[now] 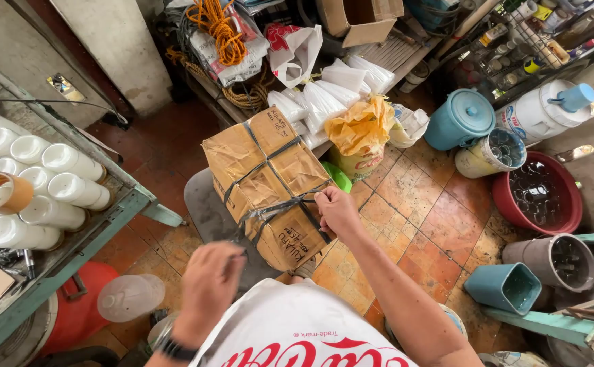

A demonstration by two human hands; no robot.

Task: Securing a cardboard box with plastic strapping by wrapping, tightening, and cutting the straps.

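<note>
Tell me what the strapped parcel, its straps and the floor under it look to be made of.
The parcel looks like matte brown cardboard or paper wrap: creased, dull, with scuffed faces. Its straps, pinched by the right hand, seem to be grey plastic banding with a slight sheen. The floor appears to be worn terracotta tile, with grout lines and stains.

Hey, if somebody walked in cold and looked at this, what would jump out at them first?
Probably the brown paper parcel in the middle, bound with grey straps, with the right hand gripping a strap at its near edge and the left hand just below. Next, the rows of white cups on the green shelf at left, and the red tub at right.
</note>
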